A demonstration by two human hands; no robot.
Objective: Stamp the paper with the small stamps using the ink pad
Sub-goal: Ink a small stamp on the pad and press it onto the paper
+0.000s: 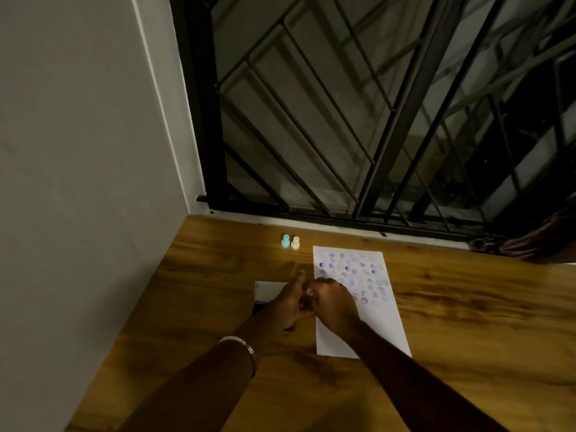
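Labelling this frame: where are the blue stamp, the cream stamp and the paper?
blue stamp [285,241], head view, its body.
cream stamp [295,242], head view, its body.
paper [383,325], head view, bare lower part.

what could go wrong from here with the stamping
1. Both hands, left hand and right hand, crowd together over the paper edge, hiding whatever they hold, so ink could smear the prints.
2. Nothing pins the paper, so it may shift.
3. The ink pad lies partly under the left hand and could get nudged.

I read this as a home: wood-grain table [436,307] pushed against a black barred window grille [343,120], plain white wall [78,151] left of the grille.
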